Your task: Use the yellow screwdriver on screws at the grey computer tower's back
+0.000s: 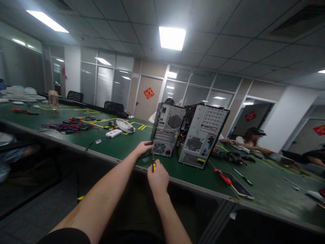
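Two computer cases stand upright on the green table, backs toward me. At the lower left corner of the left case (166, 130), my right hand (157, 174) is closed round a yellow and black screwdriver (153, 165), its shaft pointing up to the case's edge. My left hand (144, 149) rests against that same lower left edge, its fingers together near the screwdriver's tip; whether they hold anything small is hidden. Beside it on the right, the other case (203, 135) has its side open, with wires showing between the two.
On the green table (137, 139) lie a bundle of wires (69, 126), a white power strip (114, 133), a red screwdriver (224, 177), a phone (237, 184) and black cables (232, 156). A person (254, 139) sits at the right. The table's front edge runs below my hands.
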`<move>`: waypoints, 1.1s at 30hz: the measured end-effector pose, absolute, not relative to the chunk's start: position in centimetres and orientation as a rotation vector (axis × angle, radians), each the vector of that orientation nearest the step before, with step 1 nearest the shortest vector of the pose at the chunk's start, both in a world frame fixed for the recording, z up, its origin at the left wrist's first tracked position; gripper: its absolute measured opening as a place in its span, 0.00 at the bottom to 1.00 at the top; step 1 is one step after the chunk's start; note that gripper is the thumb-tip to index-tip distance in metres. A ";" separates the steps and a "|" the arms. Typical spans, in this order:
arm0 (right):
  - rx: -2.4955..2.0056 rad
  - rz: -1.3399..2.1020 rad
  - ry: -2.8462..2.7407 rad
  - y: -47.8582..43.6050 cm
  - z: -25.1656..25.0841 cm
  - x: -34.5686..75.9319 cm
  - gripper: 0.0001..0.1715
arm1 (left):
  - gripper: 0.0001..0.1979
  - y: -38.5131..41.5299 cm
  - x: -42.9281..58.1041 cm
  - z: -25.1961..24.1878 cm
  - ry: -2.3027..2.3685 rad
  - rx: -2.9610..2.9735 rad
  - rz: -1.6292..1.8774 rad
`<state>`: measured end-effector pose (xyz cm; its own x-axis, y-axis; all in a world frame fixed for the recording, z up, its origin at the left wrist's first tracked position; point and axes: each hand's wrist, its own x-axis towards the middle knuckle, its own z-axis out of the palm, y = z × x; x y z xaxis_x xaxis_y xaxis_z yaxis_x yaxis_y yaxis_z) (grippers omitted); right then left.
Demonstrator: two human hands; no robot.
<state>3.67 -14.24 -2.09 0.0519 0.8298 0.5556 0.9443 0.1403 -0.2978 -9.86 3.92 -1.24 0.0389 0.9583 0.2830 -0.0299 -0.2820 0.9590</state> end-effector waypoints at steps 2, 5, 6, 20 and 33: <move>-1.685 -0.284 -1.832 -14.3 -2.2 3.6 0.11 | 0.37 3.9 -9.9 -1.3 1.010 1.416 1.395; -1.684 -0.241 -1.814 -14.2 -2.1 3.7 0.10 | 0.37 4.0 -9.9 -1.3 1.002 1.419 1.395; -1.694 -0.199 -1.782 -14.1 -1.9 3.7 0.09 | 0.37 4.0 -9.9 -1.3 0.999 1.422 1.395; -1.693 -0.217 -1.803 -14.3 -2.2 3.9 0.07 | 0.37 4.0 -9.8 -1.2 1.003 1.404 1.399; -1.536 -0.166 -1.678 -13.9 -2.7 3.9 0.06 | 0.36 3.9 -9.8 -1.2 1.002 1.404 1.407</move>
